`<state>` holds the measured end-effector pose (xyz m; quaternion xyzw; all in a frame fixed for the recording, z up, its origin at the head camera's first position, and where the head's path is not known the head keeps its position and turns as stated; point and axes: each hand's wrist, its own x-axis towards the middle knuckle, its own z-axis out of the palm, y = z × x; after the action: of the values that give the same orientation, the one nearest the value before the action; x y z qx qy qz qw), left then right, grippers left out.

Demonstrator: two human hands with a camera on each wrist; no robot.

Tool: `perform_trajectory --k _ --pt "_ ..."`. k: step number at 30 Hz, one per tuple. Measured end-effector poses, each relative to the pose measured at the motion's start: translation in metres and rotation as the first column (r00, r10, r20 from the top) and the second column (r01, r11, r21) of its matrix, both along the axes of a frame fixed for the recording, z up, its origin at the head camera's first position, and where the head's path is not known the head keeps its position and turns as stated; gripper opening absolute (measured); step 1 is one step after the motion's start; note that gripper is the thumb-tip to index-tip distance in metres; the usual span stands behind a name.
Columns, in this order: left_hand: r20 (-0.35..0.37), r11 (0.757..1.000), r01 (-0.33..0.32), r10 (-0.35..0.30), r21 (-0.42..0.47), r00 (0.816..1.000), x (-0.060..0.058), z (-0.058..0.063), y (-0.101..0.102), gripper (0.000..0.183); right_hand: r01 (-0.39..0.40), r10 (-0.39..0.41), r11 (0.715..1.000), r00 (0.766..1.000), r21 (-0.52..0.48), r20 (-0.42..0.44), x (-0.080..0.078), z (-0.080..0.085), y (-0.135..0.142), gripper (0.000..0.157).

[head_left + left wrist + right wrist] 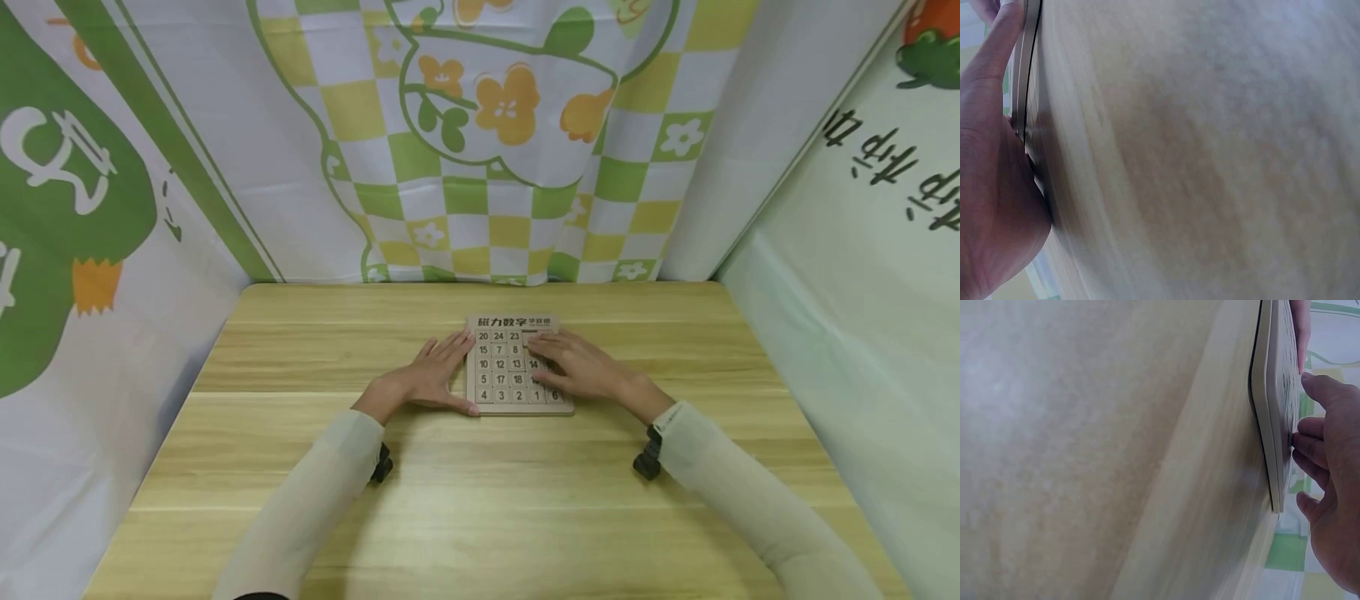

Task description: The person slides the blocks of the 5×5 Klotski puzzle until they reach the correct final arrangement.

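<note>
Nearest, 2 pale sleeves [307, 500] reach in over the worktop [510, 517], each with a black device [647, 458] at the wrist. Beyond them the number board [525, 409] lies flat, between the worktop's left and right edges, a little right of the middle and nearer the far edge.

The left hand [432, 377] is spread wide, thumb at the board's near left corner and fingertips farther up its left edge, gripping nothing. The right hand [581, 367] is loosely bent over the right-hand columns, fingertips on the surface, closed round nothing.

The board is thin and looks wooden, so I judge it light, stiff and not easily broken. It may skid on the smooth worktop; bracing the left edge suits it, and for lifting, the 2 side edges offer the best hold. The square tiles [500, 364], with 4, 3, 2, 1 and 6 in the nearest row, sit too close to pinch; light fingertip pressure on top should slide them.

Farther on come the lettered strip [517, 322], then the worktop's far edge, with checked cloth [465, 196] hanging behind.
</note>
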<state>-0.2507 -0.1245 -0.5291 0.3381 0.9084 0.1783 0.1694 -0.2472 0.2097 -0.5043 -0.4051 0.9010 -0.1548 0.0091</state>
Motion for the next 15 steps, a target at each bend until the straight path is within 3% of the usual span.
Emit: perform_trajectory --k 7,15 --pt "-0.024 1.000 -0.002 0.001 -0.024 1.000 0.003 0.007 0.003 0.131 -0.016 0.016 1.000 1.000 0.005 -0.012 0.007 0.004 0.001 0.062" --pt "0.018 1.000 -0.003 0.003 0.010 1.000 0.000 0.004 0.001 0.138 -0.017 0.017 1.000 1.000 0.008 0.004 0.015 0.003 0.002 0.059"
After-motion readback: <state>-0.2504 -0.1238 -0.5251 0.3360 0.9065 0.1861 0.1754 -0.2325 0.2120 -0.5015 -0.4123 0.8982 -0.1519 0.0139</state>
